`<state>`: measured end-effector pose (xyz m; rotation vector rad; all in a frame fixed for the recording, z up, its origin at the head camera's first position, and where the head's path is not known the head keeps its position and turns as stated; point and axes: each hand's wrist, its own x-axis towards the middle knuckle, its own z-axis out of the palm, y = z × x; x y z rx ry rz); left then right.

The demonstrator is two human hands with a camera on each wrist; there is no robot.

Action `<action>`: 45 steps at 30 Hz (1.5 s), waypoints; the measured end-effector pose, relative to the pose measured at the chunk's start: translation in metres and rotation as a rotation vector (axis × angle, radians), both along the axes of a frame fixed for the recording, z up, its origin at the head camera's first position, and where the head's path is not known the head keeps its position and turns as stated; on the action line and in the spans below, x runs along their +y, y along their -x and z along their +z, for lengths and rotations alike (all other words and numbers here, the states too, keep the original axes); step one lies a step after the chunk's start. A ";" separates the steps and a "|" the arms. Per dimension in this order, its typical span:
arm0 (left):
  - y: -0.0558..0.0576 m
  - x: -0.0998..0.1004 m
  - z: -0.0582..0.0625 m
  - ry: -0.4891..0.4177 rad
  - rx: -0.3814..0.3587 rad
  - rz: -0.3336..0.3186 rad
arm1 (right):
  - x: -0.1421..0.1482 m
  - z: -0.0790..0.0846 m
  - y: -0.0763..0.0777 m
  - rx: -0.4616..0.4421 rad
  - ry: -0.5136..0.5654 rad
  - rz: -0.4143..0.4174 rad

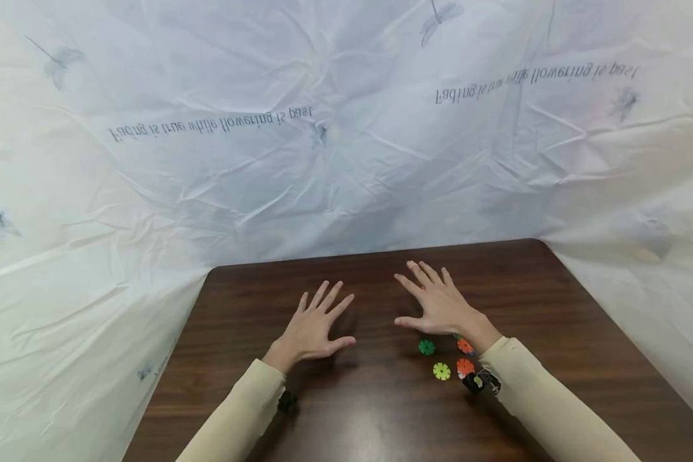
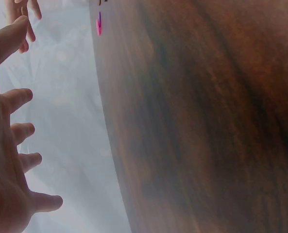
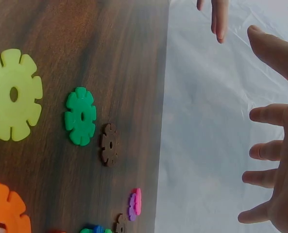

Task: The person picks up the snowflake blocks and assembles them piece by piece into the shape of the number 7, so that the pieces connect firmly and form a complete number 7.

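Observation:
My left hand is held over the left half of the dark wooden table, fingers spread and holding nothing. On the other side, my right hand also has spread fingers and holds nothing. Notched plastic discs lie nearest to it, under its wrist: a green disc, a yellow-green disc and an orange disc. The right wrist view adds a brown disc, a pink disc and a purple disc beside it. My right hand and forearm hide part of the group from the head view.
The wooden table has rounded far corners. Wrinkled white sheeting with printed lettering hangs behind it and along both sides. A dark wrist device sits at the right sleeve, and another dark device at the left one.

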<state>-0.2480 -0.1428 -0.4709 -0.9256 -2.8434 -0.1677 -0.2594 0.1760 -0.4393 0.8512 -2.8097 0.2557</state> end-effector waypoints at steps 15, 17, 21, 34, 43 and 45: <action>0.002 0.000 -0.001 -0.041 -0.014 -0.022 | 0.021 0.002 0.008 -0.036 0.044 0.008; 0.003 0.001 0.000 -0.052 -0.004 -0.026 | 0.024 0.003 0.011 -0.041 0.059 0.014; 0.003 0.003 0.000 -0.070 -0.027 -0.033 | 0.028 0.000 0.015 -0.084 0.089 0.003; -0.002 0.027 -0.014 -0.125 -0.092 -0.066 | 0.043 -0.032 0.015 -0.163 0.172 -0.009; -0.008 0.048 -0.025 -0.109 -0.079 -0.120 | 0.066 -0.046 0.016 -0.196 0.195 -0.048; -0.008 0.054 -0.026 -0.109 -0.108 -0.147 | 0.071 -0.049 0.017 -0.202 0.190 -0.060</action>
